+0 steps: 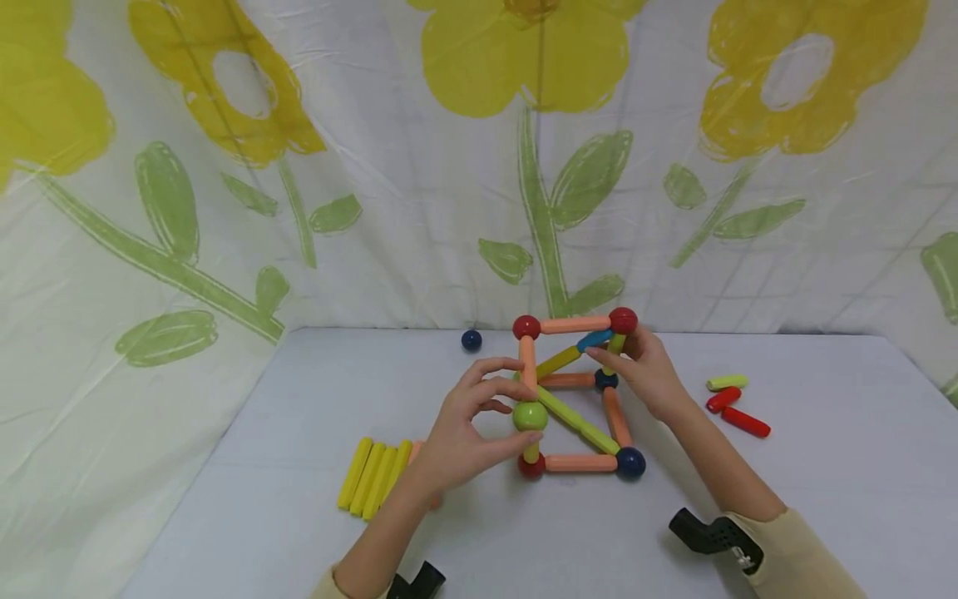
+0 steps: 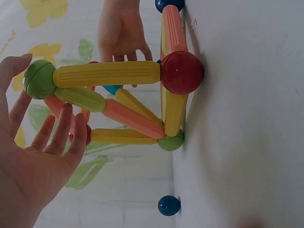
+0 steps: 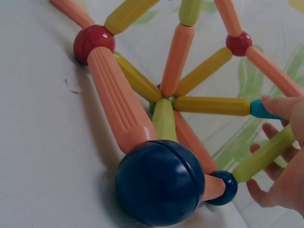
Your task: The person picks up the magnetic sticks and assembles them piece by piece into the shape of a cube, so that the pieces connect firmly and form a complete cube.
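Note:
An upright frame of magnetic sticks and balls stands on the table, with salmon, yellow and lime sticks between red, dark blue and green balls. My left hand (image 1: pixel 464 428) holds the green ball (image 1: pixel 530 417) on its near left upright, thumb on one side and fingers on the other. At the far right upper corner, my right hand (image 1: pixel 649 374) pinches a short blue stick (image 1: pixel 596 339) that continues a slanting yellow stick (image 1: pixel 559 362). A red ball (image 1: pixel 624 320) tops that corner; a lime stick (image 3: pixel 263 154) passes in front of the right fingers in the right wrist view.
Yellow sticks (image 1: pixel 371 481) lie in a row at the left, partly hidden by the left forearm. A loose dark blue ball (image 1: pixel 471 340) sits near the back edge. On the right lie a lime stick (image 1: pixel 727 383) and red sticks (image 1: pixel 746 422). A flowered cloth hangs behind.

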Demonstrator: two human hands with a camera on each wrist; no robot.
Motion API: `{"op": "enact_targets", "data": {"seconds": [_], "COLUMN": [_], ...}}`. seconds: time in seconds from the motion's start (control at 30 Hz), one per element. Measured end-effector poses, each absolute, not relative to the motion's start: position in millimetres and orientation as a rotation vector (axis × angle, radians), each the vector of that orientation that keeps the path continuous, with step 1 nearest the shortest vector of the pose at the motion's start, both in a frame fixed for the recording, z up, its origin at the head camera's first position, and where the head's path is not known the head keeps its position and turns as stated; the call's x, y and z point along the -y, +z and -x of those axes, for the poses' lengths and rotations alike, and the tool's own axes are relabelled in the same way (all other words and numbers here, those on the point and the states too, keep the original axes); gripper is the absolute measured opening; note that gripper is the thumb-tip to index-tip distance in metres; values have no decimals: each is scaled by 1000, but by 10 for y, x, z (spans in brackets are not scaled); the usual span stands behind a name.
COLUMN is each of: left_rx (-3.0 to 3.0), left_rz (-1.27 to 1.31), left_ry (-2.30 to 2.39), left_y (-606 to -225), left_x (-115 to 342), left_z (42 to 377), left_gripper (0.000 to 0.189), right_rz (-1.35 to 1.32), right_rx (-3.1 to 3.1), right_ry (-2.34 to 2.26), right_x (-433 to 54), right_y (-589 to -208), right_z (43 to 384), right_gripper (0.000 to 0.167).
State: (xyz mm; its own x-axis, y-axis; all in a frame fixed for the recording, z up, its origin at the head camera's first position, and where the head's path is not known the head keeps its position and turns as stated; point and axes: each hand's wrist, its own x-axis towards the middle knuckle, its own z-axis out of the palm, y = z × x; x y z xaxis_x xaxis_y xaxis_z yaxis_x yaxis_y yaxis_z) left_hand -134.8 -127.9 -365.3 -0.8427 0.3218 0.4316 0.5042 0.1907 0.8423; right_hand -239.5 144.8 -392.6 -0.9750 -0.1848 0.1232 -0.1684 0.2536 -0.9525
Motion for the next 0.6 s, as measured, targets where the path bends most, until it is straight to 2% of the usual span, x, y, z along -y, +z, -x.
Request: {"op": "enact_targets", "data": {"seconds": [0.2,0.6], "left_rx": [2308,2316], "left_rz": [800,707], "left_ry": [-1721,-1762], "left_y": [-3646,-3517], "left_x": [1285,1527], "left_z": [1346,1390], "left_gripper": [33,39], "right_rz": [410,308], "right_rx": [-2512,-2446], "right_ry": [-1850,-1845], "right_x": [-1523,-1697], "right_y": [-3904,-3765], "right_z": [2385,2237], "right_gripper": [53,67]}}
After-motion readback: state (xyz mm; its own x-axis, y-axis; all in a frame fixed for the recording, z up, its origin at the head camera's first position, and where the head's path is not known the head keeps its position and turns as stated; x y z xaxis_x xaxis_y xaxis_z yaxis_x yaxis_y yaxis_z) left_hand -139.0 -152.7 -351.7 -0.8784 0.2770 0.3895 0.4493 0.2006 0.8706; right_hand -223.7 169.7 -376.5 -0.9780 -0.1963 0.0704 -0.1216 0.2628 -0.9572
